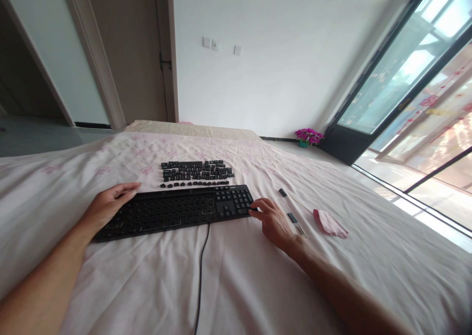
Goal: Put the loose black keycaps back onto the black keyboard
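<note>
A black keyboard (162, 212) lies on the bed, its left and middle part stripped of keycaps and its number pad still covered with keys. My left hand (110, 202) holds its left end, fingers long over the far corner and palm along the side. At the right end, my right hand (271, 219) pinches the edge near the lowest number-pad keys; the exact fingertip contact is partly hidden. Beyond the keyboard, loose black keycaps (195, 170) are laid out in rows, with a single line of them nearest the keyboard.
Right of the keyboard lie a small dark piece (282, 192), a dark-handled tool with metal prongs (292, 218) and a folded pink cloth (329, 223). The keyboard's cable (201, 271) runs toward me over the wrinkled bedsheet (155, 286). Purple flowers (309, 136) stand on the floor beyond.
</note>
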Demonstrator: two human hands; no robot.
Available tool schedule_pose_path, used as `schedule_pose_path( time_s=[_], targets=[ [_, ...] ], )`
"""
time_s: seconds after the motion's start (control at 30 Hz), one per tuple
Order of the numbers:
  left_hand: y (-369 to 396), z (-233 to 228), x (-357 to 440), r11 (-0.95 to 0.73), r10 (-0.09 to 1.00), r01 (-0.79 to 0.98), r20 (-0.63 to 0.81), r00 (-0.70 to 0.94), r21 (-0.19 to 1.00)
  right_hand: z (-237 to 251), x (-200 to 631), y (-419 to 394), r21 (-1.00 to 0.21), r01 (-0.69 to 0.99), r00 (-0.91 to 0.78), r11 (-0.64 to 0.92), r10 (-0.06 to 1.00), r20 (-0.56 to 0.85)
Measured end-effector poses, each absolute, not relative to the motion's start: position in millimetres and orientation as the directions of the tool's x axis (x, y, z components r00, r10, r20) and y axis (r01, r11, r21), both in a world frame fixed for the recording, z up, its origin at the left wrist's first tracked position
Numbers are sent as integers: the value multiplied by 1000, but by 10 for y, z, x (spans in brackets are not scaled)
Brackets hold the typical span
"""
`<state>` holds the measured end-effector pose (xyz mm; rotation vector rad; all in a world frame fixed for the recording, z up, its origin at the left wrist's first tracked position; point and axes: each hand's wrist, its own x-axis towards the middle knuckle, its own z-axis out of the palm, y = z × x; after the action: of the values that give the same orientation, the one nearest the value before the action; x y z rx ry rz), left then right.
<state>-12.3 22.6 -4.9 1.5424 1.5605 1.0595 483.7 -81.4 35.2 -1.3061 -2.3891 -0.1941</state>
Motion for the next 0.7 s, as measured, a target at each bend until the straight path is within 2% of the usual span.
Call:
schedule_pose_path(
  time_s=[0.1,0.2,0.27,0.33,0.37,0.47,0.57,0.7],
  targets=[
    [236,-53,-135,-43,996,437,71,-48,898,353,4848,-806,-136,815,-474,563,784,401],
    [256,-66,-145,-59,996,441,85,-40,896,381,5038,-685,-293,804,-382,518,826,414],
    [273,-84,-154,-72,994,445,99,-37,892,418,5275,-549,-416,818,-165,398,854,494],
    [287,-104,-163,-82,994,448,109,-34,890,457,5550,-411,-484,850,79,207,859,507],
    [291,-112,-166,-83,993,448,110,-33,890,474,5682,-353,-481,872,163,96,869,468],
    [295,-123,-171,-78,994,449,104,-35,890,495,5979,-242,-338,929,273,-150,896,351],
    [287,-115,-168,-66,995,462,94,-39,884,466,6097,-193,-203,951,286,-233,910,299],
    [269,-87,-158,-59,996,459,85,-36,887,381,6102,-123,-191,945,303,-265,931,205]
  ],
)
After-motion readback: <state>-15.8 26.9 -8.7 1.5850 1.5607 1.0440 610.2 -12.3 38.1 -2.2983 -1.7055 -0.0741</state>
